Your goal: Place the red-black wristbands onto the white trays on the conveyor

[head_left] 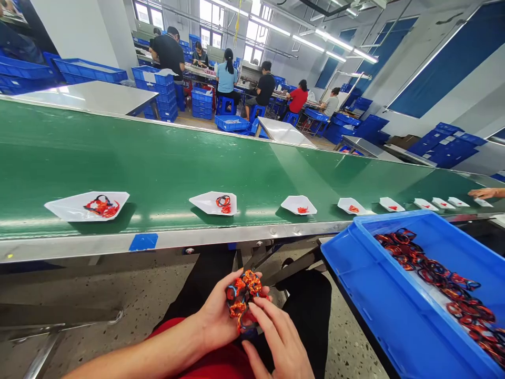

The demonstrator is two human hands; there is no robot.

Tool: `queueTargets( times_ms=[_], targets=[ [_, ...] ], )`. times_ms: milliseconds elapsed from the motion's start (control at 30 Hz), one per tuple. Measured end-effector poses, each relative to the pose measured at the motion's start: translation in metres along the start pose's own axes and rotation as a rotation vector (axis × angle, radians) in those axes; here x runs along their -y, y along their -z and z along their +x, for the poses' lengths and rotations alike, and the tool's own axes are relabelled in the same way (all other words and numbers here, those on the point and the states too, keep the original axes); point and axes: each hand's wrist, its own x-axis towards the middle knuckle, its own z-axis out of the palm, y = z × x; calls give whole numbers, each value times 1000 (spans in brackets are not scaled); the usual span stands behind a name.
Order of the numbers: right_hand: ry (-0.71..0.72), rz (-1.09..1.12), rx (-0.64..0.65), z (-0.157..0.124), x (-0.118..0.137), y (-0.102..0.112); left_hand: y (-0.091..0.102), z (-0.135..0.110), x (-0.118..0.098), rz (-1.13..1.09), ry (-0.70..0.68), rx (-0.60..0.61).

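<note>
In my left hand (219, 310) lies a bundle of looped cords (238, 304), bright orange-red with dark and bluish parts, held low over my lap. The fingers of that hand curl around the bundle from the left and from beneath. My right hand (278, 337) reaches in from the lower right. Its index and middle fingertips touch the bundle, while its thumb stays apart below them. Beside my right knee, a blue plastic bin (355, 273) holds rows of similar dark and red looped cords (437, 279).
A green conveyor belt (177, 158) runs across in front, carrying several white trays (65, 208) with red pieces; the two leftmost also hold dark loops. At far right, another person's hand (487, 193) touches a tray. Workers sit among blue crates (160, 95) behind the belt.
</note>
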Motion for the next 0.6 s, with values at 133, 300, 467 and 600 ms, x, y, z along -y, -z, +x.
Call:
queueTargets(
  times_ms=[133, 300, 467, 600],
  targets=[
    [-63, 126, -69, -7, 3, -8, 0, -1, -1, -2, -18, -1],
    [-641, 905, -258, -16, 4, -14, 0, -3, -6, -11, -11, -59],
    [-979, 1535, -267, -13, -11, -8, -1, -5, -11, -12, -40, -125],
    [-1014, 1651, -287, -1, -14, -5, 0, -6, -12, 1, -59, -146]
  ],
)
